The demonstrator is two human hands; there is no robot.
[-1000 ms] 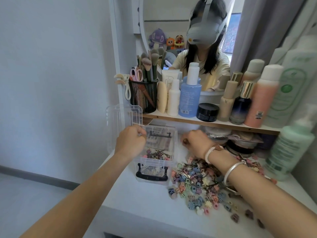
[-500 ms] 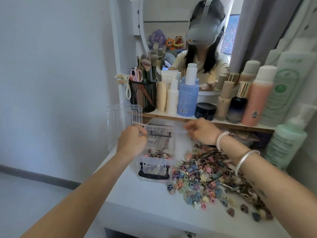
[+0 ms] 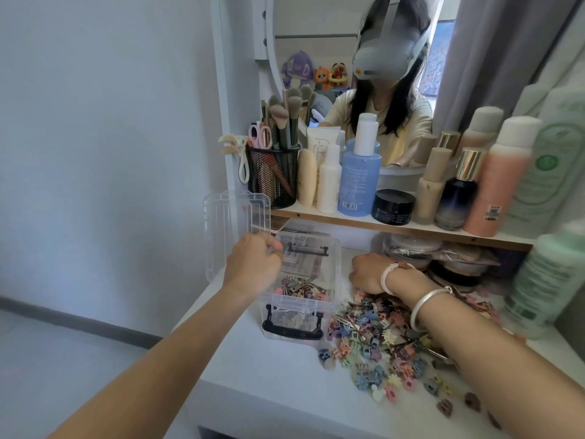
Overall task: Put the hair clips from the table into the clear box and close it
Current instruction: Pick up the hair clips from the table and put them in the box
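Note:
The clear box [image 3: 332, 274] with black handles stands open on the white table, several small hair clips lying in its bottom. Its clear lid [image 3: 231, 226] stands upright behind its left side. My left hand [image 3: 253, 264] grips the box's left rear rim with curled fingers. A big pile of small coloured hair clips [image 3: 376, 340] lies just right of the box. My right hand [image 3: 367, 272] is down at the pile's far edge beside the box, fingers curled onto clips there; the fingertips are hidden.
A wooden shelf [image 3: 348, 221] just above the box carries bottles, a black jar [image 3: 394, 205] and a mesh brush cup [image 3: 273, 179]. A green pump bottle [image 3: 544, 280] stands at the right. The table's left edge [image 3: 202, 312] runs close to the box.
My right hand, raised near the box's right rim half a second ago, has dropped back to the far edge of the clip pile. My left hand has stayed on the box.

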